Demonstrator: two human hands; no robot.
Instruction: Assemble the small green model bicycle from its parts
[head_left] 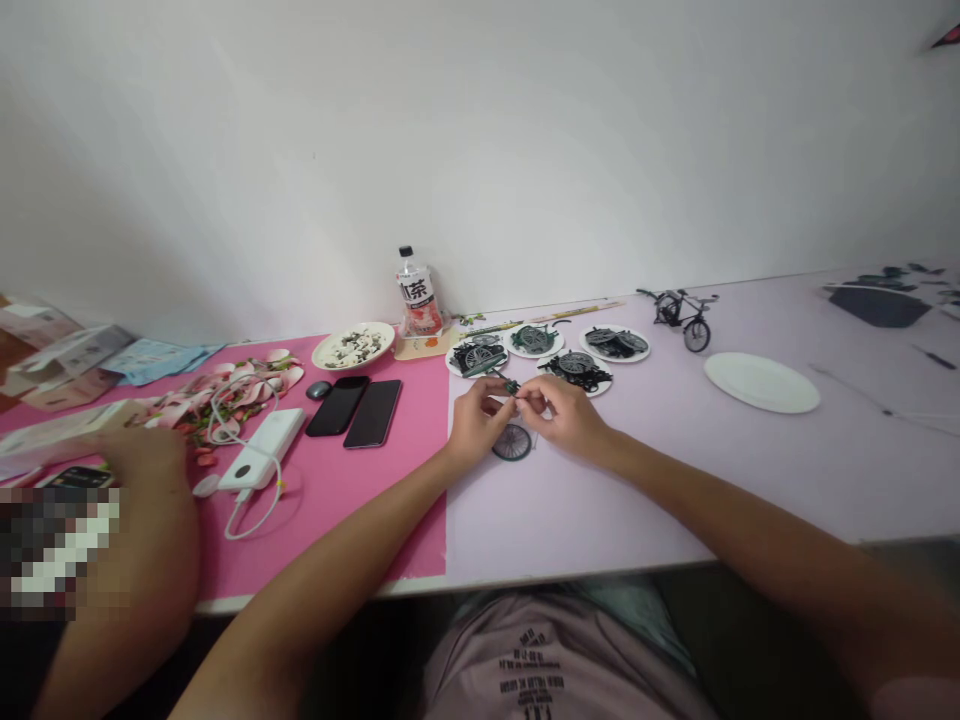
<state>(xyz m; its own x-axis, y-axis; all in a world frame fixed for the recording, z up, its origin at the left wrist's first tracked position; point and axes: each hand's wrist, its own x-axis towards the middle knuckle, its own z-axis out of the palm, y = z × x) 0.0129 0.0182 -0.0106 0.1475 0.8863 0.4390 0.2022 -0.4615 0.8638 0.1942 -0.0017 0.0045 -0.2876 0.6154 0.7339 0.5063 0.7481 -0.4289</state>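
My left hand (478,425) and my right hand (564,412) meet over the lilac part of the table. Both are closed in a pinch on a small dark green model bicycle part (512,387), whose exact shape is partly covered by my fingers. Just below them is a spoked model wheel (512,443); whether it is joined to the held part I cannot tell. Beyond my hands, several white plates (609,384) carry dark wheels and small bicycle parts. Farther right stands an assembled black model bicycle (681,315).
A bare white plate (761,383) lies at right, near a dark tray (877,303). On the pink side are two phones (373,413), a white power bank (262,448) with its cable, petal-like pieces (247,385) and a bottle (418,295). Another person's arm (154,520) rests at left.
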